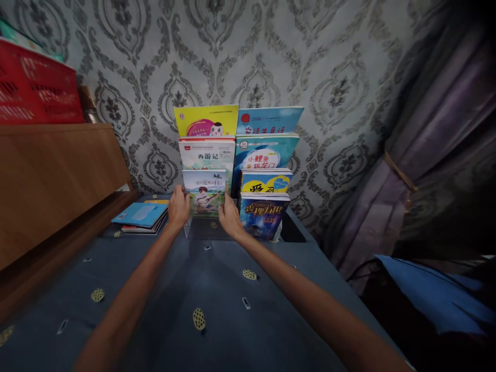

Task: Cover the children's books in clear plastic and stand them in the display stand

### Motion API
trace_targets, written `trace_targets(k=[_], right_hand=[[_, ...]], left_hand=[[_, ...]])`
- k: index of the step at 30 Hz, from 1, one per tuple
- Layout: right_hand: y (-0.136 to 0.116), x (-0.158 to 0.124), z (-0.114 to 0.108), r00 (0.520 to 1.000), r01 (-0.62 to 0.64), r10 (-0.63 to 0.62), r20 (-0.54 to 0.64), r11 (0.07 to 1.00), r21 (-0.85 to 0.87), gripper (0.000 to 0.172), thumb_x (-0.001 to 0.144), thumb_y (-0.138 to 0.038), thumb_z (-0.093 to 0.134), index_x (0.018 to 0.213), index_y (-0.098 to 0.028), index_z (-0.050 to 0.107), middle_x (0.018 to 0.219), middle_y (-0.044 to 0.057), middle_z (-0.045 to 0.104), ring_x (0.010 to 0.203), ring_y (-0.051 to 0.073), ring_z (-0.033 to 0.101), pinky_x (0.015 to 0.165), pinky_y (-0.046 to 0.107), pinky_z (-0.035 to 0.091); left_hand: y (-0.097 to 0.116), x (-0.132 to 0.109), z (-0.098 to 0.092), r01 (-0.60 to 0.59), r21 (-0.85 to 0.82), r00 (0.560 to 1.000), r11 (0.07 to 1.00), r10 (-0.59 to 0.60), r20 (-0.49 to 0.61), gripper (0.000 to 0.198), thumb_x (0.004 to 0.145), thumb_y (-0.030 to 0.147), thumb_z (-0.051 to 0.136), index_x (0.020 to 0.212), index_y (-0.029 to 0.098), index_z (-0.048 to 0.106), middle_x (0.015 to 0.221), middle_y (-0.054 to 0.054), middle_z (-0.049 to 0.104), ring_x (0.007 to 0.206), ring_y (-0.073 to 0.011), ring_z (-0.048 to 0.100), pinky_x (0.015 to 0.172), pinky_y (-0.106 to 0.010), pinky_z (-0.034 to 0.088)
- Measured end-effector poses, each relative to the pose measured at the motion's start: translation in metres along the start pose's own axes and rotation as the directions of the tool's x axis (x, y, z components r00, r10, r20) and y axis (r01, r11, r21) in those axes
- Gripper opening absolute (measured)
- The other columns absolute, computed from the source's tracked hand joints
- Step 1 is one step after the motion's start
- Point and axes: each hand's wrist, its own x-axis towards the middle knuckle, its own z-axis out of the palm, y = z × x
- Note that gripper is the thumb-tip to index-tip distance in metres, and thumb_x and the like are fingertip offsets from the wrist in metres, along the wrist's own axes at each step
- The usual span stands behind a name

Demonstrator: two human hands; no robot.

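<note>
A book with a guitar player on its cover [204,194] stands upright between my two hands, at the front left of a tiered clear book rack [203,230]. My left hand [179,206] grips its left edge, and my right hand [230,216] grips the right edge. Behind it rise a white book [209,155] and a yellow book [207,120]. The rack's right column bears a dark blue book [263,217] in front, then a yellow-and-blue book [267,182], a teal book [267,152] and a blue book [271,119]. My fingertips are partly hidden at the book's edges.
A small pile of books [141,216] lies left of the rack on the dark blue patterned cloth [163,310]. Further left are a wooden cabinet [58,175] and a red basket [39,85] on top. A purple curtain [372,196] and blue fabric [434,294] are at the right.
</note>
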Motion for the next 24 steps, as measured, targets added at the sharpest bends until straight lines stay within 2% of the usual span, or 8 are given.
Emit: trace_targets(k=[4, 9, 16, 24], right_hand=[[0.004, 0.001, 0.004, 1.000, -0.011, 0.011, -0.004, 1.000, -0.014, 0.062, 0.088, -0.019, 0.043, 0.149, -0.006, 0.038, 0.140, 0.024, 0.055, 0.132, 0.037, 0.051, 0.111, 0.058, 0.041], [0.008, 0.002, 0.009, 1.000, -0.011, 0.011, 0.001, 0.999, -0.036, 0.064, 0.087, -0.020, 0.046, 0.149, -0.009, 0.038, 0.137, 0.023, 0.055, 0.130, 0.037, 0.050, 0.111, 0.056, 0.041], [0.002, 0.008, 0.008, 0.998, -0.045, 0.048, 0.030, 0.996, -0.073, 0.066, 0.083, -0.018, 0.049, 0.147, -0.005, 0.041, 0.134, 0.026, 0.055, 0.126, 0.039, 0.052, 0.110, 0.057, 0.041], [-0.011, 0.004, -0.002, 0.996, -0.053, 0.059, 0.069, 0.995, -0.085, 0.066, 0.086, -0.020, 0.046, 0.149, -0.001, 0.037, 0.134, 0.025, 0.055, 0.128, 0.035, 0.051, 0.113, 0.053, 0.040]], left_hand=[[0.003, 0.003, -0.003, 0.002, 0.074, 1.000, 0.997, -0.004, 0.025, 0.009, 0.096, 0.022, 0.047, 0.102, 0.019, 0.054, 0.100, -0.012, 0.068, 0.097, -0.0276, 0.066, 0.081, -0.033, 0.047], [0.011, 0.012, -0.010, 0.028, 0.183, 0.995, 0.983, -0.045, 0.088, 0.026, 0.103, 0.025, 0.033, 0.107, 0.016, 0.057, 0.102, -0.018, 0.070, 0.096, -0.0297, 0.068, 0.079, -0.034, 0.045], [0.017, 0.020, -0.020, 0.031, 0.302, 0.977, 0.953, -0.092, 0.191, 0.034, 0.104, 0.027, 0.030, 0.116, 0.016, 0.059, 0.095, -0.020, 0.072, 0.090, -0.0354, 0.071, 0.075, -0.039, 0.046], [0.018, 0.017, -0.026, 0.016, 0.369, 0.964, 0.929, -0.113, 0.241, 0.036, 0.105, 0.030, 0.028, 0.120, 0.017, 0.058, 0.101, -0.018, 0.074, 0.095, -0.0321, 0.072, 0.078, -0.037, 0.048]])
